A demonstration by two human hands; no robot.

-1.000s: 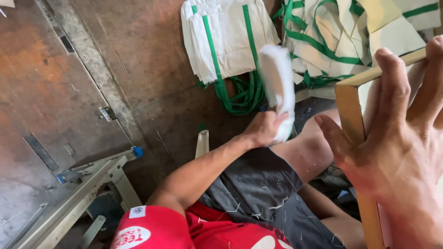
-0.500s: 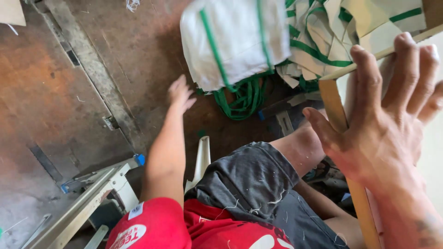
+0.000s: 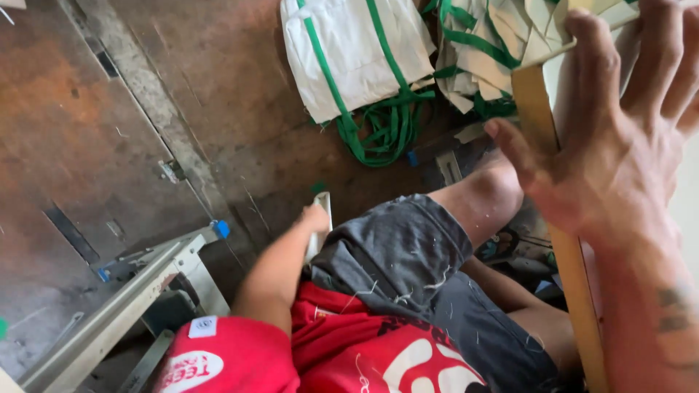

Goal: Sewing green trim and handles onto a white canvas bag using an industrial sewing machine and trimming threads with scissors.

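My left hand (image 3: pixel 314 218) is down beside my left thigh, against a pale upright strip (image 3: pixel 325 200); its fingers are hidden, so I cannot tell whether it grips the strip. My right hand (image 3: pixel 619 138) is close to the camera at the right. Its fingers are spread over a wooden table edge (image 3: pixel 535 102), with the thumb on the near side, and it holds nothing. On the floor ahead lies a stack of white bags with green straps (image 3: pixel 357 58), with a loose tangle of green strap (image 3: pixel 382 135) at its foot.
A second heap of cream and green bags (image 3: pixel 495 44) lies to the right of the stack. A grey metal frame (image 3: pixel 124 298) with a blue end cap (image 3: pixel 220 229) slants across the lower left. The floor is rusty metal plate (image 3: pixel 87 131).
My left hand held a white bag up, let it go onto the stack ahead, then dropped back beside my thigh. My right hand stayed on the wooden edge.
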